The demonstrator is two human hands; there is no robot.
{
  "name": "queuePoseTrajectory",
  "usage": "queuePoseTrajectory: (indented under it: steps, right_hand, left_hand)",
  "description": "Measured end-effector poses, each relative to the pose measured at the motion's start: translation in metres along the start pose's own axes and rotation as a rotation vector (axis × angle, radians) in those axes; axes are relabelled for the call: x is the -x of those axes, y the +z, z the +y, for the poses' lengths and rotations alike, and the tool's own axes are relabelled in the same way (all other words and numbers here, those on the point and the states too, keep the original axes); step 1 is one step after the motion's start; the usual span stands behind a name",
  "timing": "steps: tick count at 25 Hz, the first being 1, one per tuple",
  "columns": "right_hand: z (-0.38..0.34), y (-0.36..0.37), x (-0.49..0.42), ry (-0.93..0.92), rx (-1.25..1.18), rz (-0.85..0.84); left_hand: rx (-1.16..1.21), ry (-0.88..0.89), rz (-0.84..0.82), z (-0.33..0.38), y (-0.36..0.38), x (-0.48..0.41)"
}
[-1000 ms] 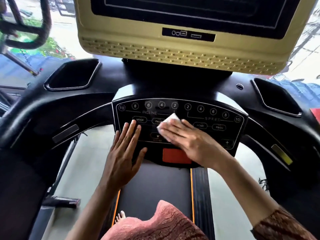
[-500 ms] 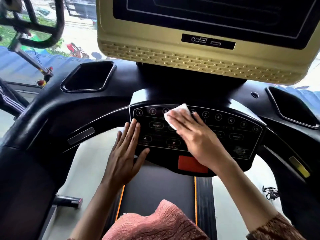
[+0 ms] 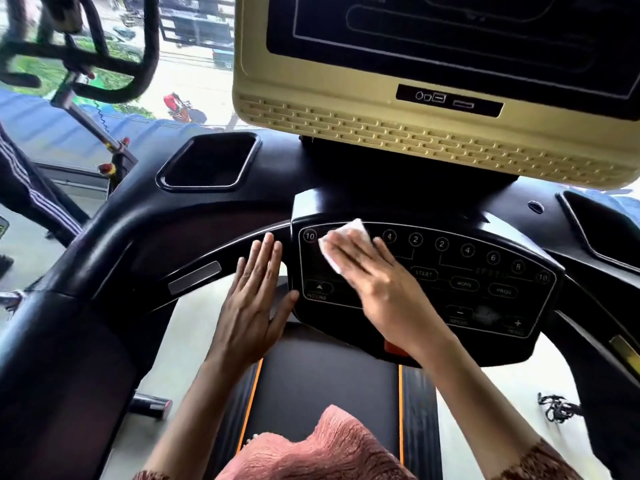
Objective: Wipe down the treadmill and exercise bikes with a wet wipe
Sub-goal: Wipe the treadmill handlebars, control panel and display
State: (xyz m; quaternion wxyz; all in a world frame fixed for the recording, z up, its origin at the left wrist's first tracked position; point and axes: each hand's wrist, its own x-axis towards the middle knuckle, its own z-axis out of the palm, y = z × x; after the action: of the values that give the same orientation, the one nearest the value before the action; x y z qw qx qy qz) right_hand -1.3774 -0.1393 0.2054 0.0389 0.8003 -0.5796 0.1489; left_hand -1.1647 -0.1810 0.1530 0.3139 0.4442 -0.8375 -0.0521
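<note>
The white wet wipe (image 3: 346, 233), likely limp, is pressed under the flat right hand (image 3: 384, 289); the left hand (image 3: 252, 306) is spread, empty.

A right hand (image 3: 384, 285) is pressing a white wet wipe (image 3: 341, 242) against the treadmill's button panel (image 3: 485, 285) while the left hand (image 3: 251, 306) is resting flat beside it.

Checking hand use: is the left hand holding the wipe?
No, the right hand presses the wipe on the button panel; the left hand lies flat, empty, beside it.

white wet wipe (image 3: 341, 242) | flat on treadmill (image 3: 145, 237) button panel (image 3: 485, 268), upper left, beside "10"
</note>
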Motion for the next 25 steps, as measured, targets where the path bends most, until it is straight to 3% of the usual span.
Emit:
queuePoseTrajectory:
  steps: [2, 5, 8, 12, 16, 22, 25]
  right_hand:
    - [-0.002, 0.002, 0.024, 0.074, -0.028, 0.006]
    - [-0.024, 0.018, 0.044, -0.052, -0.026, -0.029]
    - [-0.039, 0.026, 0.005, -0.129, 0.006, -0.017]
    - [-0.033, 0.015, -0.051, 0.055, 0.05, 0.127]
    - [-0.031, 0.018, -0.018, 0.311, -0.011, 0.253]
    - [-0.051, 0.027, -0.046, 0.158, 0.008, 0.228]
    - [-0.047, 0.024, -0.042, 0.309, 0.02, 0.287]
  left_hand:
    - [-0.045, 0.023, 0.004, -0.002, -0.003, -0.002]
    - [-0.096, 0.056, 0.02, -0.011, -0.005, -0.007]
    - [-0.086, 0.076, 0.011, -0.021, -0.01, -0.014]
    - [-0.056, 0.107, 0.004, -0.027, -0.012, -0.015]
    - [-0.031, 0.1, 0.032, -0.026, -0.009, -0.014]
    - [-0.011, 0.133, 0.028, -0.031, -0.012, -0.013]
    - [-0.012, 0.107, 0.083, -0.037, -0.016, -0.005]
